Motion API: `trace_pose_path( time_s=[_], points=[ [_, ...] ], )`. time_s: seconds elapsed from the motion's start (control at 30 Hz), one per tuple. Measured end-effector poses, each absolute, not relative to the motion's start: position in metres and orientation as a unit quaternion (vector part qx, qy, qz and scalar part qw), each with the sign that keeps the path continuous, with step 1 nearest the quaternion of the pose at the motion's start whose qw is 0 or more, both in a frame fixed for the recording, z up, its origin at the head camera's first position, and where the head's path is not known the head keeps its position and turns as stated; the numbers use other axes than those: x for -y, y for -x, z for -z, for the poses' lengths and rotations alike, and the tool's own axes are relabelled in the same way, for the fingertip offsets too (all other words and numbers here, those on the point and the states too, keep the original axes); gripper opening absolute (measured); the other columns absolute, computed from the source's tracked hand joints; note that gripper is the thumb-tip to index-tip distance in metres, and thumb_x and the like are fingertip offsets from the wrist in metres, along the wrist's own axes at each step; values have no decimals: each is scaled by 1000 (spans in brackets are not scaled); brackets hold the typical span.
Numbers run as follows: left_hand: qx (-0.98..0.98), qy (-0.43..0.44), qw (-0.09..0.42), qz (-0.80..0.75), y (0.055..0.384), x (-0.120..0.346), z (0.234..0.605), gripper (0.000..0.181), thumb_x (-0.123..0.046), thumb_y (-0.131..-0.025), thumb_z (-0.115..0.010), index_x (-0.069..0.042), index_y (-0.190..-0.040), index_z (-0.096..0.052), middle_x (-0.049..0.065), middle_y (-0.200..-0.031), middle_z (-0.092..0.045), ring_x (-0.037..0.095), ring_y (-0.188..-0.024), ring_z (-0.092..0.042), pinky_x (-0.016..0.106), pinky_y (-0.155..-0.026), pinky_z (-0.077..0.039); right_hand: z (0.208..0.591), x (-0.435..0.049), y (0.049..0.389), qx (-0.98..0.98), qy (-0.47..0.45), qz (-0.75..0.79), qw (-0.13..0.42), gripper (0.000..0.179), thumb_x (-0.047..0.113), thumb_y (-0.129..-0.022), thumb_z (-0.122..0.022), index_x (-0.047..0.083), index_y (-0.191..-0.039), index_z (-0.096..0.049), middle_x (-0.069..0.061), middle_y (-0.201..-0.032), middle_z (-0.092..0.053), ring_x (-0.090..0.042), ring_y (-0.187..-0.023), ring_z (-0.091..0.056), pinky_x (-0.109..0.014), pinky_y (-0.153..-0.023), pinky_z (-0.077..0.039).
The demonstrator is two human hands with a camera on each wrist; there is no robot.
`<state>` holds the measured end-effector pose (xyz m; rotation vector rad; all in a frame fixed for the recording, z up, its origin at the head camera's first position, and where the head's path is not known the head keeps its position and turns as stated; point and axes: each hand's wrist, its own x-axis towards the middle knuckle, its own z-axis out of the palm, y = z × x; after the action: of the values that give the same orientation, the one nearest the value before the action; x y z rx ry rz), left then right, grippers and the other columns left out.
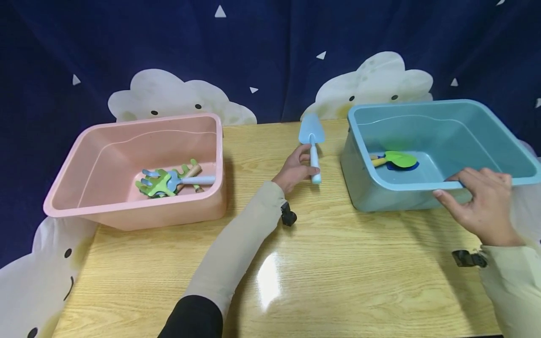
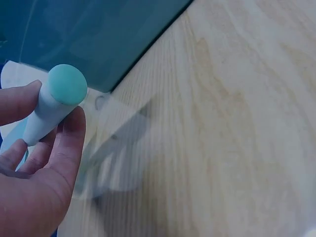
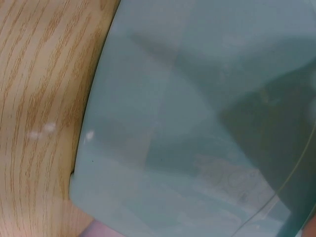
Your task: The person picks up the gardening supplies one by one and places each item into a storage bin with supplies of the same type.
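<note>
My left hand (image 1: pixel 293 169) pinches a light blue toy trowel (image 1: pixel 314 157) by its handle, between the two bins. The trowel's blade (image 1: pixel 311 128) points toward the back curtain. In the left wrist view the thumb and fingers of the left hand (image 2: pixel 44 182) lie on either side of the pale handle (image 2: pixel 47 113), whose round end is mint green. At the right, my right hand (image 1: pixel 486 202) grips the front rim of the blue bin (image 1: pixel 363 188), fingers over the edge and thumb outside. The right wrist view is filled mostly by the bin's wall (image 3: pixel 163 113).
Inside the blue bin lie a green trowel (image 1: pixel 400 159) with a yellow handle and a dark blue piece. A pink bin (image 1: pixel 148 213) on the left holds several toy garden tools, including a blue fork (image 1: pixel 190 180) and a green rake (image 1: pixel 156 184). Behind the wooden table (image 1: pixel 338 272) hangs a navy curtain (image 1: pixel 270 51).
</note>
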<state>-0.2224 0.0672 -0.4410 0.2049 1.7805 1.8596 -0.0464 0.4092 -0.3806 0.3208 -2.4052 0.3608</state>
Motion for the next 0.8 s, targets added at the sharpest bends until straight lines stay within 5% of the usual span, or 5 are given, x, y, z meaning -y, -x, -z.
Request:
trace_pose_path(
  time_s=[0.27, 0.8],
  points=[
    [-687, -70, 260, -674, 234, -62, 432, 80, 9, -88, -63, -23, -155, -31, 14, -146, -46, 34, -128, -56, 44, -97, -54, 379, -411, 46, 927, -130, -134, 325, 67, 63, -86, -60, -4, -80, -64, -22, -70, -65, -30, -66, -40, -47, -68, -18],
    [-767, -73, 194, -607, 266, -46, 413, 82, 8, -83, -68, -24, -152, -38, 14, -148, -47, 30, -134, -50, 40, -95, -54, 380, -409, 46, 925, -124, -140, 331, 67, 64, -86, -60, -2, -80, -64, -21, -71, -65, -30, -68, -40, -47, -69, -19]
  ],
)
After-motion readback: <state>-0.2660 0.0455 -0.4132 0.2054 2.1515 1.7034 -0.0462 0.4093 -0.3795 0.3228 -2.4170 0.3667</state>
